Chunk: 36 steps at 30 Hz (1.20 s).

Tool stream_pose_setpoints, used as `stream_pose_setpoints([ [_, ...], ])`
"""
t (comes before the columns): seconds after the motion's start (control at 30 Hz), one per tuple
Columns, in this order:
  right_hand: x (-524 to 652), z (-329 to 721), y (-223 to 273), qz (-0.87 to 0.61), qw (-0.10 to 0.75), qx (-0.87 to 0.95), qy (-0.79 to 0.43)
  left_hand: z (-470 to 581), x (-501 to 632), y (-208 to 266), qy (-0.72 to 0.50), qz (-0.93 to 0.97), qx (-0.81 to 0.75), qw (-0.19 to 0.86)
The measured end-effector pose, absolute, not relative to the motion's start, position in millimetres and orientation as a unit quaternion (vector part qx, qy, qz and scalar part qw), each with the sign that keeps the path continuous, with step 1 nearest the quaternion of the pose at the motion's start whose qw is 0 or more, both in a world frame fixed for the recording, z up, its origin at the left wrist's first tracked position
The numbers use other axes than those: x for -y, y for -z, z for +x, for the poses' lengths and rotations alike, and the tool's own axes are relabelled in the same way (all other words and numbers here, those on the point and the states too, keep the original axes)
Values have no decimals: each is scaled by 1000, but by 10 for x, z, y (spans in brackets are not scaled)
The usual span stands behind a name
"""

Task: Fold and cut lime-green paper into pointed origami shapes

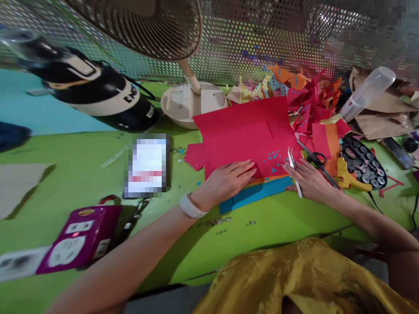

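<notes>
My left hand (228, 184) lies flat on a large red sheet of paper (238, 135), fingers stretched to the right. My right hand (307, 179) rests at the sheet's lower right corner with metal tweezers (291, 159) held between its fingers, tips pointing away from me. Small blue paper dots (274, 156) are scattered on the red sheet between my hands. Beneath its near edge, a blue sheet (255, 194) and a strip of orange show. Black-handled scissors (317, 160) lie just beyond my right hand.
A yellow glue gun (347, 176) and a black paint palette (366, 163) lie to the right. Crumpled paper scraps (307, 96) pile up behind. A fan (193, 104), a black bottle (108, 93), a phone (147, 165) and a purple box (81, 240) occupy the left.
</notes>
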State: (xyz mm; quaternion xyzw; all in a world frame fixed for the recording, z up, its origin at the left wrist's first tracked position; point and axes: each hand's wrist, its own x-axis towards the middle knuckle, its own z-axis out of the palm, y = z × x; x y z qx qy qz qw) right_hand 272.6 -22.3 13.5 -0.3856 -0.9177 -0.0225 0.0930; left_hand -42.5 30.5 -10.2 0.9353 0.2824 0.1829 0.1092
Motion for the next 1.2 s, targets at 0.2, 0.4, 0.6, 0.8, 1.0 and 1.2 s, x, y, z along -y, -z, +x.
stream_pose_setpoints([
  [0.2, 301, 2578, -230, -333, 92, 938, 9, -424, -292, 80, -153, 941, -285, 96],
  [0.4, 321, 2494, -201, -287, 85, 954, -2, -419, -296, 68, -102, 965, -223, 94],
  [0.6, 302, 2426, -120, -282, 80, 956, -15, -424, -303, 111, -85, 975, -197, 66],
  [0.8, 282, 2385, 4, -270, 62, 961, -4, -453, -293, 84, -106, 977, -182, 43],
  [1.0, 263, 2400, -127, -267, 104, 958, 3, -436, -299, 50, -105, 978, -181, 26],
  [1.2, 139, 2466, -266, -344, 152, 927, -2, -418, -287, 47, -126, 976, -178, 5],
])
